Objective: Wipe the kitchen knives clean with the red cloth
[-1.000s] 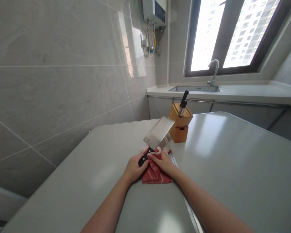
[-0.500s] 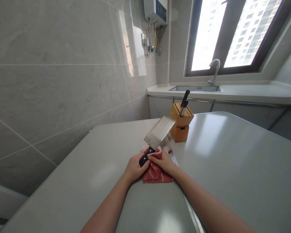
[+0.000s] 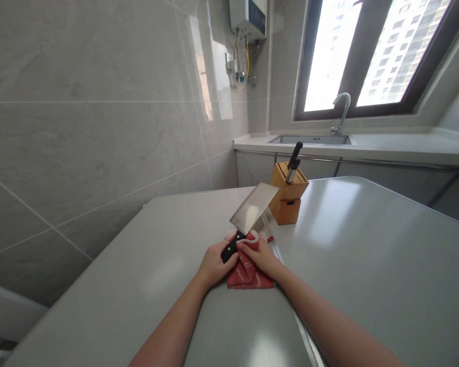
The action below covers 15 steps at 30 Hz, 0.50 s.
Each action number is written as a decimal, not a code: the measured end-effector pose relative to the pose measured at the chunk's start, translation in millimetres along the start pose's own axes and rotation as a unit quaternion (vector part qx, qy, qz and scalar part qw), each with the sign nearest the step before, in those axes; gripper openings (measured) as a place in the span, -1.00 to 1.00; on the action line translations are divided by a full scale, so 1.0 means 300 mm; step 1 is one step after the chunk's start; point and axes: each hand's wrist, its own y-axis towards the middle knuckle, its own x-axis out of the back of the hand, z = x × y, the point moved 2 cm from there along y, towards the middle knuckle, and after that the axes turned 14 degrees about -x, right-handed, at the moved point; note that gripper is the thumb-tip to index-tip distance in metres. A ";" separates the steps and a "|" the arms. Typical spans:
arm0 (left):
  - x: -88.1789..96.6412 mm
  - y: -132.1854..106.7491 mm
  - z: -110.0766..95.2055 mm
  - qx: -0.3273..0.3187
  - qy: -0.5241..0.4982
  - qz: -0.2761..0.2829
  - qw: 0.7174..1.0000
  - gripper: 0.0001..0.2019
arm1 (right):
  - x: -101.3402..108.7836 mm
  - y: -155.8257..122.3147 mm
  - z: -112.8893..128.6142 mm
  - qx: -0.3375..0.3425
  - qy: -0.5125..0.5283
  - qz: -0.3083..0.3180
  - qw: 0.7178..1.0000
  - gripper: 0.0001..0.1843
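The left hand (image 3: 216,266) has its fingers closed firmly around a black-handled cleaver (image 3: 251,208), blade angled toward 1 o'clock, while the right hand (image 3: 258,257) rests with fingers open on folded raw meat slices (image 3: 248,272) on the grey counter (image 3: 367,265), no separate cut pieces showing.
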 end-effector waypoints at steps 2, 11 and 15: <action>0.001 0.000 0.002 0.001 0.002 0.000 1.000 -0.74 | -0.001 0.002 -0.006 -0.008 0.009 -0.006 1.000 -0.74; -0.002 -0.004 0.012 0.012 0.025 -0.009 1.000 -0.76 | 0.002 0.010 -0.012 -0.037 0.037 -0.031 0.998 -0.68; -0.003 -0.004 0.013 0.013 0.021 -0.006 1.000 -0.74 | 0.007 0.012 -0.009 -0.036 0.060 -0.045 0.997 -0.65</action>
